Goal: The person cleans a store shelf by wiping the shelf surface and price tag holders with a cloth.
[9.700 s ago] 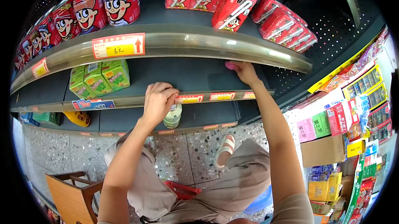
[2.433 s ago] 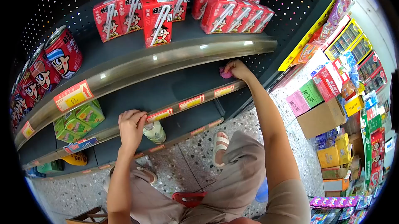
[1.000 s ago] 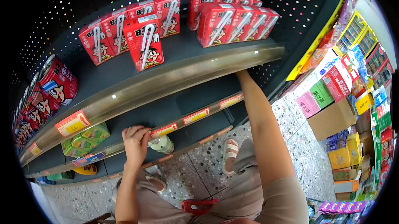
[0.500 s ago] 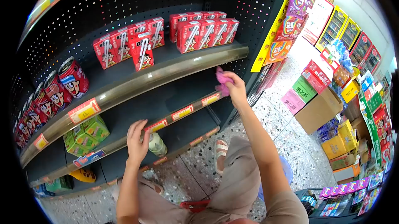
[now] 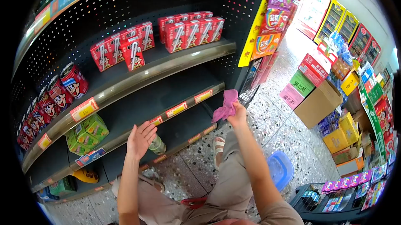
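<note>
A crumpled pink cloth (image 5: 226,105) hangs from the fingers of my right hand (image 5: 238,116), in front of the shelf unit's right end and off the boards. My left hand (image 5: 140,142) holds nothing, its palm turned upward and fingers stretched, near the price-tagged front edge of the middle shelf (image 5: 177,111). Just beyond that hand a pale green container (image 5: 158,145) stands on the bottom shelf, partly hidden. Green packs (image 5: 88,133) sit on the middle shelf to the left. Red drink cartons (image 5: 194,35) and red cans (image 5: 74,79) stand on the shelf above.
A blue plastic basin (image 5: 280,170) is on the speckled floor to my right. Candy bags (image 5: 267,45) hang at the shelf's end. Cardboard boxes (image 5: 319,104) are stacked further right, and a dark wire rack (image 5: 309,204) stands at lower right. A yellow bottle (image 5: 86,176) lies at lower left.
My right hand has drawn the pink cloth off the shelf, down and toward me. My left hand has turned palm up with fingers spread. The view has shifted slightly, showing more of the basin.
</note>
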### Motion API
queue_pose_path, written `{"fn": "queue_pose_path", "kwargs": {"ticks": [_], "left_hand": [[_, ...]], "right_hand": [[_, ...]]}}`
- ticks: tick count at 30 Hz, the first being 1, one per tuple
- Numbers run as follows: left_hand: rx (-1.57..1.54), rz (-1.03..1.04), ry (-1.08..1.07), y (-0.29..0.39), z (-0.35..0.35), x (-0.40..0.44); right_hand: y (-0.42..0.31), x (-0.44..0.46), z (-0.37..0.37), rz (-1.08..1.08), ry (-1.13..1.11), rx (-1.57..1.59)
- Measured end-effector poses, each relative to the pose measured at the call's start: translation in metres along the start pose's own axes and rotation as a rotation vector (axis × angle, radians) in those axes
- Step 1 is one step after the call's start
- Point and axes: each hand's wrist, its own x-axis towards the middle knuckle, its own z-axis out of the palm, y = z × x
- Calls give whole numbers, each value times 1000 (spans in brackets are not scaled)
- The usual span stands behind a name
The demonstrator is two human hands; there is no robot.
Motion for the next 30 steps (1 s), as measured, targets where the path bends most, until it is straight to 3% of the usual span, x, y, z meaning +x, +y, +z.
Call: {"fn": "queue_pose_path", "kwargs": {"ticks": [9,13,25,30], "left_hand": [[-75,-10,-10,-3,-4,0],[-82,-9,-23,-1,-5,3],[-68,-11,7,-2,-2,0],[-74,-18,16,-3,-2,0]], "right_hand": [[3,4,-5,-45,-46,67],[3,0,7,-28,61,43],[9,4,-3,-12,-97,-3],[9,2,7,-2,4,8]]}}
